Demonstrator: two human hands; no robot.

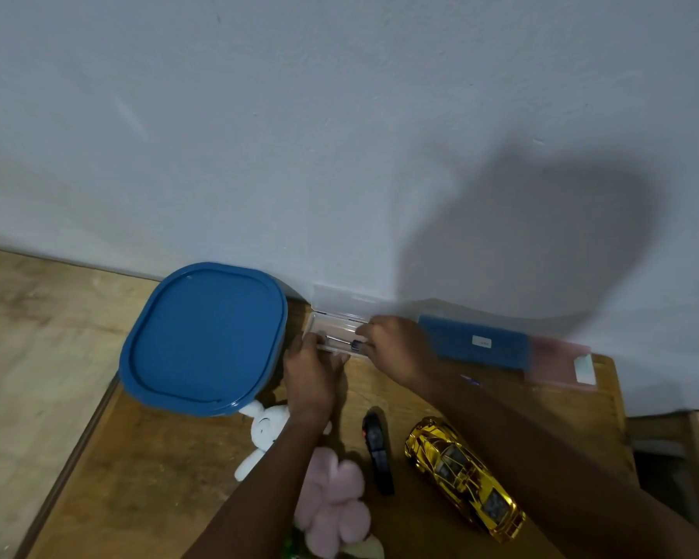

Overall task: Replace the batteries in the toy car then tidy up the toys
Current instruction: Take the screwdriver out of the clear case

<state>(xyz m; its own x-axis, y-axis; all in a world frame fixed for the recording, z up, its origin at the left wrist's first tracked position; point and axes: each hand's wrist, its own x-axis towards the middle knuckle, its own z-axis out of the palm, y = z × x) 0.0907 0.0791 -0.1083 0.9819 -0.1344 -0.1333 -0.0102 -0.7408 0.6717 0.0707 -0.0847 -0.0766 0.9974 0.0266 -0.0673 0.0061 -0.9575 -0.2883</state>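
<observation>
Both hands were at the open clear case against the wall, the left hand steadying its near end, the right hand pinching the screwdriver lying lengthwise between them, while the gold toy car sat behind the right wrist.

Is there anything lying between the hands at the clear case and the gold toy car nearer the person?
Little blocks it. The right hand and left hand are at the open clear case by the wall. The gold toy car lies nearer, with bare table between. The black remote lies left of the car.
</observation>
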